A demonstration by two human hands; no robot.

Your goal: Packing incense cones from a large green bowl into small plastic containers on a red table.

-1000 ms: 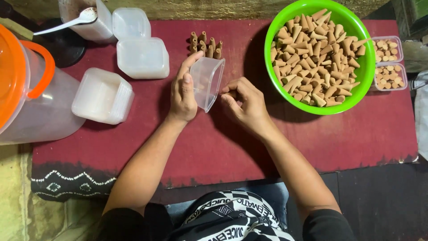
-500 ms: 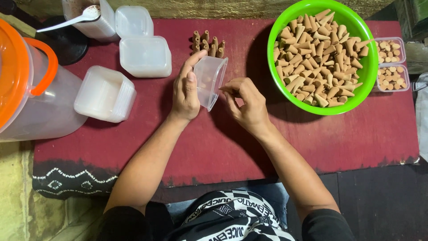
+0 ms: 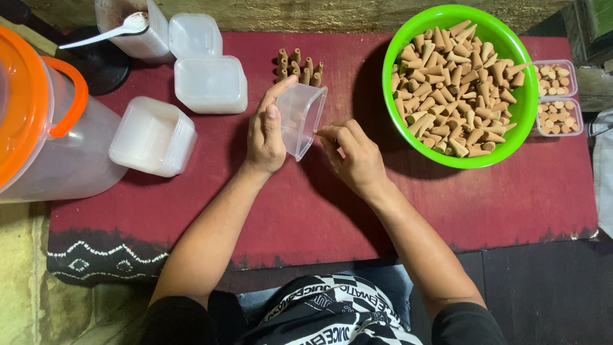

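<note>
Tilting between left-hand fingers (image 3: 276,96), clear tub (image 3: 301,119) meets right fingertips (image 3: 324,133).

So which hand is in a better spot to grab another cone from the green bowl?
Probably the right hand. It lies nearer the green bowl of cones, and the left hand is busy holding the tilted clear box.
</note>
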